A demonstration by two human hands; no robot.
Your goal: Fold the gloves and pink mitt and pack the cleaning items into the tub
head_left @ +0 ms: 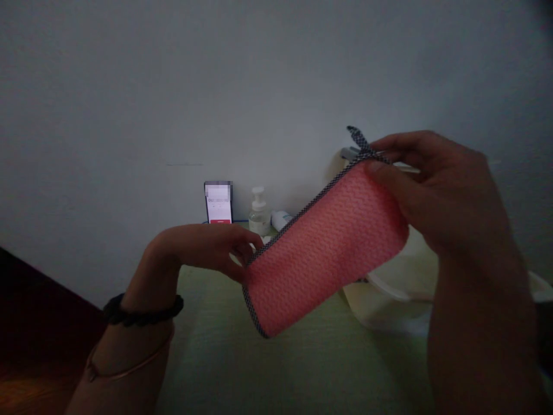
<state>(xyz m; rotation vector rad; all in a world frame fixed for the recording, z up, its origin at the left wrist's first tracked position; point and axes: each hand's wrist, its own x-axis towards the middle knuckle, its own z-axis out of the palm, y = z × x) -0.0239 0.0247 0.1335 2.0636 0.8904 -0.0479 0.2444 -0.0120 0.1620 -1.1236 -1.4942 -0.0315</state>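
A pink textured cleaning cloth (322, 248), trimmed with black-and-white checked binding, is stretched at a slant above the table. It looks folded, with its fold along the lower side, and a small loop of the binding sticks up at its upper right corner. My right hand (444, 178) pinches that corner between thumb and fingers. At the lower left end, the thumb and fingers of my left hand (211, 248) close on the checked edge. Its fingertips are partly hidden by the cloth.
A lit phone (219, 203) stands upright by the grey wall (259, 86). Beside it are a clear pump bottle (259, 219) and a white container (281, 219) lying tilted. A pale basin-like container (389, 302), partly hidden, sits on the green table (276, 374) at right.
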